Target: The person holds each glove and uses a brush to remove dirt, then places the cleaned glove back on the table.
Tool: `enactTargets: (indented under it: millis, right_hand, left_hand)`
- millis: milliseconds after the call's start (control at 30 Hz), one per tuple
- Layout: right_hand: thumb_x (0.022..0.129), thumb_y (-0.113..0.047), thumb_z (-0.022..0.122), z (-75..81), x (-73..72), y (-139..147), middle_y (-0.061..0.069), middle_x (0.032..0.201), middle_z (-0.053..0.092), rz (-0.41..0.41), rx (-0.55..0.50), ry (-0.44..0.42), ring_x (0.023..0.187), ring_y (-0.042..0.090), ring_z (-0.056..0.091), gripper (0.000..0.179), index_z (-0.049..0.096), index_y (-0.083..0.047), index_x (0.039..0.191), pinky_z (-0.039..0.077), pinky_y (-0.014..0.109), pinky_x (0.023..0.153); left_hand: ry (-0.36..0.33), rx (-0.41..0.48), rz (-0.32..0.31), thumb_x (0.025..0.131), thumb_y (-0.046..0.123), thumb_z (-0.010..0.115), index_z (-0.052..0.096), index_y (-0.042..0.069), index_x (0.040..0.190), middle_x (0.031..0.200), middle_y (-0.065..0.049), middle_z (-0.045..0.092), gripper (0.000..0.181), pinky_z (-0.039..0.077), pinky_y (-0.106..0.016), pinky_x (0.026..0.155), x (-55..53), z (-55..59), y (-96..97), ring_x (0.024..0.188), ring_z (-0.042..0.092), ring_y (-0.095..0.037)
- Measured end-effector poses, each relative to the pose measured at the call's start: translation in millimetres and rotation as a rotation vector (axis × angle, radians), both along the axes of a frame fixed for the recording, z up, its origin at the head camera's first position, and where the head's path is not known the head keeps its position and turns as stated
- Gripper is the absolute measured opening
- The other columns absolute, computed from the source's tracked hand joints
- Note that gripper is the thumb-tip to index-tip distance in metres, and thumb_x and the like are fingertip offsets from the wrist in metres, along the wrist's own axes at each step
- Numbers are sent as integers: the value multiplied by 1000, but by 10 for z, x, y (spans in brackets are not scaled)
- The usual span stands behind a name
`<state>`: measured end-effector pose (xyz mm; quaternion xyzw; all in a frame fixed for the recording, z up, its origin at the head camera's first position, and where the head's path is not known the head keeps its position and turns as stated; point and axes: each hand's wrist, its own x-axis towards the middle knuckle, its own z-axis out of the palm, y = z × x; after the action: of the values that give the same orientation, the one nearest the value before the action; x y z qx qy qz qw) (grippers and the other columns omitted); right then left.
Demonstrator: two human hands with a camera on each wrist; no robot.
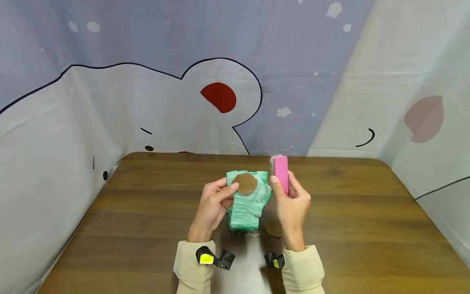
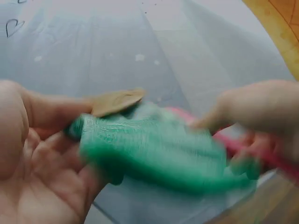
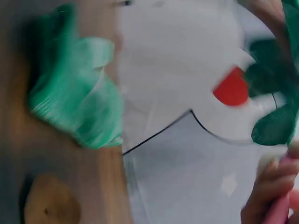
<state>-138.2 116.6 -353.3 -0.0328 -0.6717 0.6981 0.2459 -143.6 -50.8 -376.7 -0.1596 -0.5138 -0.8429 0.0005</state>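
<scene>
My left hand (image 1: 212, 204) pinches a light-green piece of fabric with leaf-like flaps (image 1: 263, 192), its thumb lying on a round brown disc (image 1: 247, 184) on the piece. The right hand (image 1: 293, 206) grips a pink brush (image 1: 281, 173) with a pale bristly edge, upright close to the right of the fabric. In the left wrist view the green fabric (image 2: 154, 144) is blurred, with the brush behind its right end. Dark green flaps (image 3: 275, 121) hang near the pink handle in the right wrist view. Below, a green fabric bundle (image 3: 77, 93) rests on the table.
Another brown disc (image 1: 273, 228) lies on the wooden table (image 1: 147, 220) below the right hand. A pale loose thread (image 1: 254, 234) is beside the bundle. A printed curtain (image 1: 165, 102) hangs behind the table's far edge and along its sides.
</scene>
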Motion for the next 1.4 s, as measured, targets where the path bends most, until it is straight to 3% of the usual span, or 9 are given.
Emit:
enactTargets:
  millis: [167,433,567,833,900,1033,1167,1300,1400]
  right_hand:
    - [82,-15,69,-69,-48,112,5,63,58,129,-203,-9,45,7,46,41,59,-7,120,34,17,35]
    - [84,-14,67,-52,22,-129,13,57,52,332,-61,3,36,10,40,26,62,-1,107,34,21,34]
    - [84,-10,67,13,96,-238,20,60,52,359,-2,-46,37,11,41,32,56,-2,113,36,21,36]
    - [85,-14,66,-22,129,-311,25,61,52,308,124,-27,39,9,42,47,48,-12,129,38,23,38]
    - [84,-19,68,-112,92,-314,19,60,54,243,192,11,41,9,43,46,52,-16,128,38,23,38]
    - [81,-30,70,-305,-7,-296,8,87,68,54,357,106,57,10,54,46,57,-24,125,44,24,47]
    - [80,-35,70,-387,-84,-218,2,114,63,-85,446,88,73,15,61,45,58,-28,124,48,27,56]
    - [79,-28,72,-422,-184,-34,5,117,61,-125,286,4,84,14,62,43,62,-23,121,49,19,66]
    - [80,-20,72,-373,-239,110,8,104,66,-80,32,16,71,10,61,40,63,-17,119,46,14,52]
  left_hand:
    - [-77,37,121,88,5,57,57,-3,81,64,-2,47,10,30,-20,51,-23,-25,3,54,36,-10]
    - [-141,30,172,87,4,57,57,-6,82,65,-1,49,11,35,-20,50,-79,-65,130,54,41,-10]
    - [-127,-13,182,88,6,56,55,-7,82,62,-2,41,15,34,-21,50,-77,-52,146,53,38,-11]
    - [-113,-77,175,90,7,56,59,-9,87,54,0,37,16,32,-23,52,-65,-29,129,53,34,-12]
    - [-115,-84,167,90,7,56,58,-9,87,54,1,40,16,33,-22,52,-69,-34,116,54,36,-11]
    - [-112,-104,151,89,3,55,56,-6,84,57,2,48,11,38,-23,54,-63,-28,100,56,43,-10]
    - [-84,-131,103,87,1,56,55,-1,78,58,3,50,9,42,-21,55,-34,-2,61,57,46,-8]
    - [-37,0,-18,87,-1,53,59,-4,92,70,-1,58,8,44,-19,56,17,45,-1,60,52,-8]
    - [-27,68,-48,88,-1,52,58,-7,101,76,-4,59,15,45,-19,55,16,70,-35,61,54,-9]
